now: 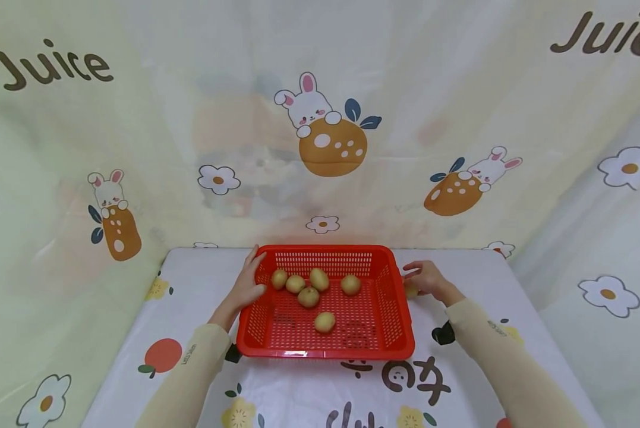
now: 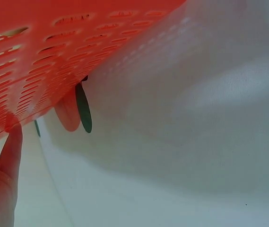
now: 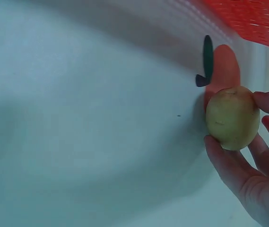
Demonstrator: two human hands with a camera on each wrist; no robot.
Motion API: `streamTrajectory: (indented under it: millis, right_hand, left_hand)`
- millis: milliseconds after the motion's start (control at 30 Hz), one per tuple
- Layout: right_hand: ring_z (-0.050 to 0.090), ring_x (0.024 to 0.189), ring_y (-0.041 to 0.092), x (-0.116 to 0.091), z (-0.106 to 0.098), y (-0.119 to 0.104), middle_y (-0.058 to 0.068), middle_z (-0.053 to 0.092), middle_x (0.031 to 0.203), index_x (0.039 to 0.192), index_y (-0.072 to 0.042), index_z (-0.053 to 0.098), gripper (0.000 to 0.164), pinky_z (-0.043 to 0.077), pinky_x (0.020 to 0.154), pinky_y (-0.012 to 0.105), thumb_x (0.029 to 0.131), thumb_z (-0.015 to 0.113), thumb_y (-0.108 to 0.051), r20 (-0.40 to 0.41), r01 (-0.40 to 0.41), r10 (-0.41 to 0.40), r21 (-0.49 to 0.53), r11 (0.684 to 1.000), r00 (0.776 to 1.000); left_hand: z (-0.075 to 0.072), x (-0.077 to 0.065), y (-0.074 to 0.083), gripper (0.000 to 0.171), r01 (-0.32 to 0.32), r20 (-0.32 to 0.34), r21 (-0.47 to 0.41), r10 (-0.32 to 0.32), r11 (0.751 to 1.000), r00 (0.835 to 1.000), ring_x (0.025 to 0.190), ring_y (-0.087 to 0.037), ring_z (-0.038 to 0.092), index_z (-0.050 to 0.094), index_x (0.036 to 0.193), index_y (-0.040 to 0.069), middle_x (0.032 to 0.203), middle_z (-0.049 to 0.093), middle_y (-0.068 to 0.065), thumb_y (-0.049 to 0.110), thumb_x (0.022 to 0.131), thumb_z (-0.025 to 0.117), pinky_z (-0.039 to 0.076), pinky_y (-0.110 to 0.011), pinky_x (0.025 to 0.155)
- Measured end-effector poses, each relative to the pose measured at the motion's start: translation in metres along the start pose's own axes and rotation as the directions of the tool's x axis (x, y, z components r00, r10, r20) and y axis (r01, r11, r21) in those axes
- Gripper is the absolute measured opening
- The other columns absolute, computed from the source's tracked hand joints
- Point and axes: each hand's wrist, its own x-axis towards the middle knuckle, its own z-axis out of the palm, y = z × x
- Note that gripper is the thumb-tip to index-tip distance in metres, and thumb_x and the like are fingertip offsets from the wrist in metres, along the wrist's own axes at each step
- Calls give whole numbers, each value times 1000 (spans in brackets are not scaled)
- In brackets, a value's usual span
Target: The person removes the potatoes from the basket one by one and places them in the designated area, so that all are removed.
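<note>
A red plastic basket (image 1: 325, 353) with slotted walls stands on the table and holds several potatoes, one of them a potato (image 1: 325, 322) near its front. My left hand (image 1: 245, 286) holds the left rim, thumb and fingertips over the edge. In the left wrist view a finger (image 2: 12, 149) touches the outer wall (image 2: 54, 56); the rest of that hand is mostly hidden. My right hand (image 1: 428, 279), just outside the basket's right wall, grips a potato (image 3: 232, 118) between thumb and fingers. Both hands are bare, with pale sleeves.
A patterned cloth (image 1: 161, 356) covers the table, with printed fruit, flowers and dark lettering. Behind the basket hangs a pale curtain (image 1: 245, 119) printed with rabbits and oranges. More curtain (image 1: 608, 238) borders the right side.
</note>
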Motion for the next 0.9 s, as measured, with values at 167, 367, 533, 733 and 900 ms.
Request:
streamTrajectory:
  millis: [167,367,533,733,900]
  right_hand:
    - [62,99,33,0,4,8,26,63,122,135,8,50,50,55,76,44,90,64,-10,-2,6,-7,-22,1000,1000]
    - [61,102,37,0,2,4,29,61,123,133,10,50,49,55,79,48,91,63,-12,7,36,-35,-49,998,999]
    - [57,112,41,-1,-7,-14,30,59,127,133,9,50,48,52,84,53,93,60,-16,32,58,-55,-119,991,998]
    - [53,118,45,-7,-16,-46,32,54,133,135,9,49,46,52,87,53,96,54,-16,63,134,-124,-184,974,990]
    - [55,117,43,-10,-14,-71,29,54,134,135,7,50,44,49,93,52,97,52,-15,25,203,-202,-180,962,979]
  left_hand:
    - [2,1,-2,84,4,9,5,-4,1000,1000,149,-37,9,30,151,-5,165,3,-15,-5,70,53,26,-60,111]
    - [1,2,-3,85,18,10,1,-18,1000,1000,149,-36,9,30,151,-4,165,3,-13,-5,70,53,25,-59,111]
    - [0,2,-1,85,19,6,7,-19,1000,1000,149,-36,9,30,151,-5,165,3,-13,-5,69,53,25,-59,112]
    - [-1,0,0,86,7,4,11,-7,1000,1000,149,-36,8,30,151,-6,165,4,-14,-4,68,53,25,-59,111]
    - [0,1,0,86,5,4,17,-5,1000,1000,149,-36,9,30,151,-5,165,4,-14,-3,69,54,25,-59,111]
